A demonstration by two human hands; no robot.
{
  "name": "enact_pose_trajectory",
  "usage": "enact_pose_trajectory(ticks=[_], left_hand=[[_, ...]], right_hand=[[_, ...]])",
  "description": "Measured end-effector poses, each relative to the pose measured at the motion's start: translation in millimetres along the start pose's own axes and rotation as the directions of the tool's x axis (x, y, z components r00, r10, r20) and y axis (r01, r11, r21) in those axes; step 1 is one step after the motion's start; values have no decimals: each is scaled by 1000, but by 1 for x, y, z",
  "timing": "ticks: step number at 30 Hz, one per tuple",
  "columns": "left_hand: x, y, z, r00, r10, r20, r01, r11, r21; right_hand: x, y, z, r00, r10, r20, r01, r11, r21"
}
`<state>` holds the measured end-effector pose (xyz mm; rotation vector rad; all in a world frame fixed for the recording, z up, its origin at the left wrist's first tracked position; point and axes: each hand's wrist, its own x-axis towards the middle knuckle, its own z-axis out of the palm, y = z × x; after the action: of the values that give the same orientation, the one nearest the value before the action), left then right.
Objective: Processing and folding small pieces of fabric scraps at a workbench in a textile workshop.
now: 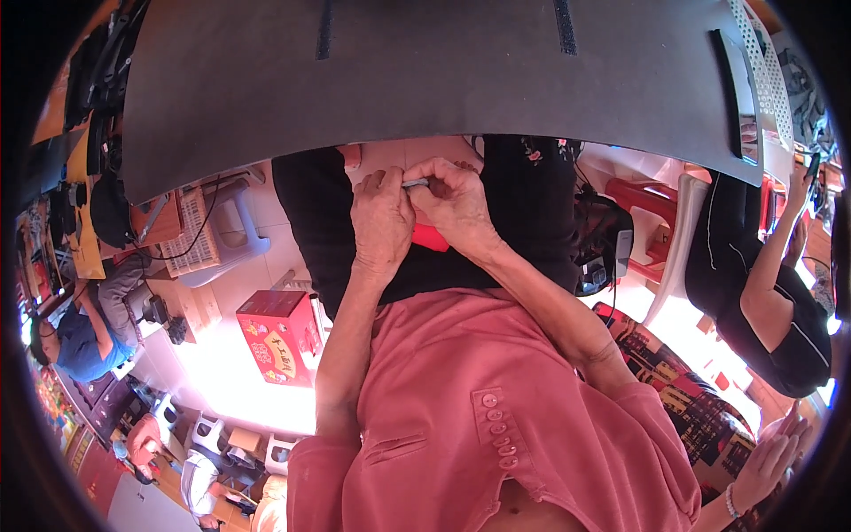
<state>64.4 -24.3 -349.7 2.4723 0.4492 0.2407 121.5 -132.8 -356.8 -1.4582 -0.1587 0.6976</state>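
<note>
My left hand (383, 222) and my right hand (459, 208) meet over my lap, just in front of the black table's edge. Between their fingertips is a small, thin grey piece (415, 183), too small for me to tell its kind. The right thumb and forefinger pinch it, and the curled left fingers close on its other end. Below the hands, a bright red thing (431, 238) shows against my black trousers, partly covered by the right hand; its kind is unclear.
The dark table (425, 80) spans the far side, with a black-framed flat object (737, 97) at its right end. A red carton (279, 339) stands on the left. People sit at both sides; another person's hand (769, 465) appears lower right, near a red plastic stool (651, 222).
</note>
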Motion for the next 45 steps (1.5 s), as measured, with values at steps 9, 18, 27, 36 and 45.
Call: enact_pose_trajectory(ticks=[9,18,27,36,45], left_hand=[[-1,0,2,999,-4,48,4,1000,1],[-1,-18,7,969,-147,198,229,833,-503],[5,-16,14,982,-186,38,178,836,-519],[1,-16,-11,930,-290,226,367,701,-612],[0,-15,-11,994,-81,74,108,848,-519]], right_hand=[[3,-2,-3,996,84,-39,-69,953,295],[5,5,-15,965,185,183,-243,894,377],[7,0,-23,885,134,446,-455,453,767],[5,4,-12,934,72,349,-329,552,766],[7,7,-9,955,107,275,-242,818,522]])
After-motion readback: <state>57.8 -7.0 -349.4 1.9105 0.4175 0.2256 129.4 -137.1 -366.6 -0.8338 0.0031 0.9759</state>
